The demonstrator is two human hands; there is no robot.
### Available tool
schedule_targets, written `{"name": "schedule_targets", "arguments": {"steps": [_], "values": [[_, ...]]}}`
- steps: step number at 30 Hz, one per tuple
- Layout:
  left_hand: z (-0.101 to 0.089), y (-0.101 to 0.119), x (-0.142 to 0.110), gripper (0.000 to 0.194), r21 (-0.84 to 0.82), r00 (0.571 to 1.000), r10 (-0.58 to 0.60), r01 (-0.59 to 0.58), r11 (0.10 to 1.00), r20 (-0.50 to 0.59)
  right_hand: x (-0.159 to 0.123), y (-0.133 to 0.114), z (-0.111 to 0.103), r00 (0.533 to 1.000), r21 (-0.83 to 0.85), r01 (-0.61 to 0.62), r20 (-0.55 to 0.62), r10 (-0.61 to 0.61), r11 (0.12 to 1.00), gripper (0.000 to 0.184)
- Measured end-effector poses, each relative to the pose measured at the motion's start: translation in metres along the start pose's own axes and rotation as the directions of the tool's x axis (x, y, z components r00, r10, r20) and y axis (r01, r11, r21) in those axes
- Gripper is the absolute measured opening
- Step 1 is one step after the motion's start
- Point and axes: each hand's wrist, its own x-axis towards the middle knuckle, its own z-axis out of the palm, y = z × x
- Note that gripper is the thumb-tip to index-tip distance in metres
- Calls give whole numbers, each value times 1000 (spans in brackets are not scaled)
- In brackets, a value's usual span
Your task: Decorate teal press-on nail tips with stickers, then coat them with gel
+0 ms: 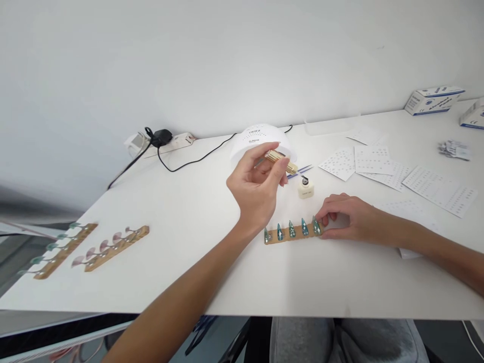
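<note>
My left hand (259, 181) pinches the gold cap of a nail polish brush (282, 162), its tip pointing down at the neck of a small cream bottle (306, 189). Whether the bristles touch the bottle's rim, I cannot tell. Lower down, my right hand (344, 217) has its fingers closed on the right end of a wooden nail stand (284, 237). Several pointed teal false nails (291, 229) with white star designs stand upright along it. Behind the left hand sits a white nail lamp (264, 135), partly covered by that hand.
Two more nail stands, one with green nails (66, 252) and one with pink nails (117, 248), lie at left. Sticker sheets (374, 160) spread at right, near foil packets (454, 150) and an alcohol pads box (434, 101). Blue tweezers (300, 172) and a black cable (196, 161) lie behind.
</note>
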Motion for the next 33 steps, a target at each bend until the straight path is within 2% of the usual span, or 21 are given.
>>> {"name": "schedule_targets", "arguments": {"steps": [14, 21, 26, 33], "values": [[-1, -3, -4, 17, 80, 993, -101, 96, 992, 55, 0, 0, 0, 1000, -7, 19, 3, -19, 1000, 20], [0, -3, -8, 18, 74, 992, -60, 52, 996, 108, 1, -1, 0, 1000, -16, 24, 8, -24, 1000, 17], [3, -9, -10, 23, 139, 965, -107, 75, 987, 239, 1, -2, 0, 1000, -16, 0, 8, 0, 1000, 18], [3, -14, -5, 21, 208, 914, -24, -67, 976, 406, 0, -2, -1, 1000, -19, 1, 9, 0, 1000, 18]]}}
